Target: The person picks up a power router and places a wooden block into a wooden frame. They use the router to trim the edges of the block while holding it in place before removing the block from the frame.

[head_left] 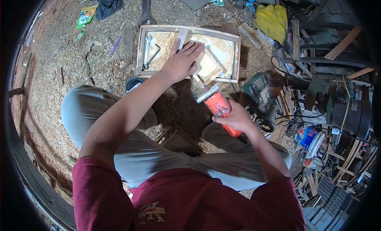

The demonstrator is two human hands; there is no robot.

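Observation:
My right hand [237, 117] grips a red trim router [217, 104], its pale base plate [208, 93] facing a small wooden frame piece [212, 74]. That piece overlaps the near edge of a shallow wooden tray [238, 58] with a sawdust-covered bottom. Over the tray, my left hand [183, 61] lies flat with fingers stretched and spread, its fingertips at the frame piece and by a wooden strip [182, 37] at the tray's far side. Left of the hand, a combination wrench [147, 52] and a dark hex key [153, 57] rest in the tray.
Wood shavings cover the floor. A dark green machine [256, 88] stands right of the tray, beside cables, scrap wood and a blue-and-white tub [310, 140]. Yellow cloth [271, 22] lies at the upper right. A large wrench [146, 10] sits beyond the tray.

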